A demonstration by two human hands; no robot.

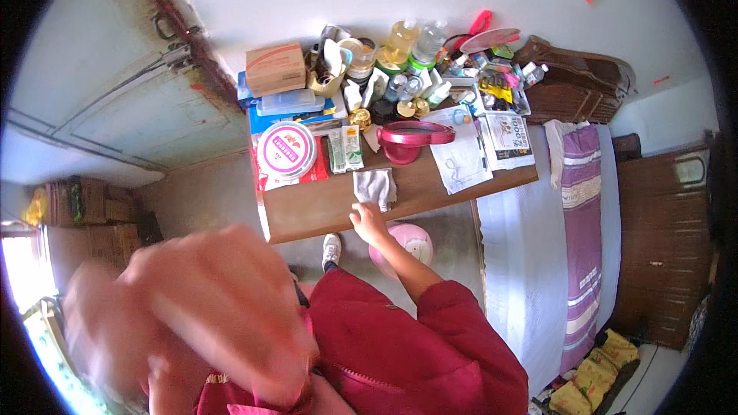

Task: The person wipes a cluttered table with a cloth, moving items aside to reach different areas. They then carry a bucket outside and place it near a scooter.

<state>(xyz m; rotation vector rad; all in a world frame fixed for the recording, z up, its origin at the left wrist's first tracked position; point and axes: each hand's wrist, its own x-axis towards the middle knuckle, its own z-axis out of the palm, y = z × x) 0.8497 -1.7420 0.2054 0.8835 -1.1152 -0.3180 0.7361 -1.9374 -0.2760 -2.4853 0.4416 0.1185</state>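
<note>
At the desk's front edge, my right hand [369, 222] reaches the near edge of a small folded grey cloth [373, 183]. Its fingers are curled there, though whether they grip the cloth is unclear. My left hand [213, 300] is raised close to the camera at lower left, large and blurred. Its fingers cannot be made out, nor whether it holds anything. Beyond the cloth stands a dark-pink mirror with a stand [412, 135]. To the cloth's left lie green-and-white packets [345, 150] and a round tub with a pink-ringed lid [286, 150].
The wooden desk [323, 213] carries a cardboard box [275, 69], bottles [399, 43] and papers [461, 155]. Below its front edge is a pink stool [406, 242]. A bed [513, 253] stands at right, a pale door [98, 63] at left.
</note>
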